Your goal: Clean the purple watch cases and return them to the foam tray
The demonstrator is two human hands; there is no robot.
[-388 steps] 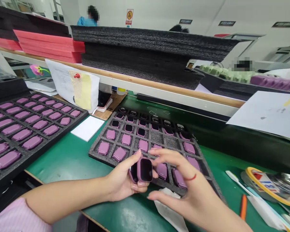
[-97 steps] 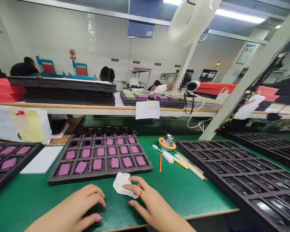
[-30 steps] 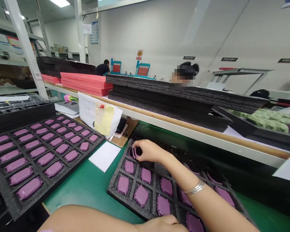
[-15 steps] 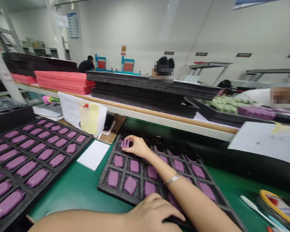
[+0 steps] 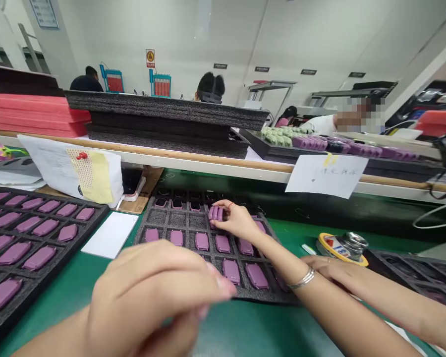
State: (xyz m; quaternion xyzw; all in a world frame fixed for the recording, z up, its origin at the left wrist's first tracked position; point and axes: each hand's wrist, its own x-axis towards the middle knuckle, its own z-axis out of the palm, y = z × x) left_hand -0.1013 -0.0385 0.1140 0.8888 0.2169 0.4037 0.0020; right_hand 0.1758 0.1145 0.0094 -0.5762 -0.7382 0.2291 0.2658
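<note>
My right hand [image 5: 236,218], a bracelet at its wrist, grips a short stack of purple plastic cases [image 5: 216,214] between thumb and fingers. It is over the back part of a black foam tray [image 5: 184,229], where bare compartments lie to its left. Single purple cases [image 5: 201,241] sit in the nearer compartments; small black-faced pieces [image 5: 195,205] line the back row. Close to the camera, my left hand [image 5: 152,292] is closed, fingertips pressed together and blurred. Whether it holds anything is hidden. It covers the tray's front left part.
Another person's arm [image 5: 360,280] reaches in from the right beside a tape roll [image 5: 342,248]. A second tray of purple cases [image 5: 96,210] lies left, with white paper [image 5: 109,234] between. Behind runs a shelf edge [image 5: 193,163] bearing black foam sheets [image 5: 163,106].
My right hand has moved right along the tray's back with the stack. My left hand has risen toward the camera. The view has turned right, and another person's arm now shows.
</note>
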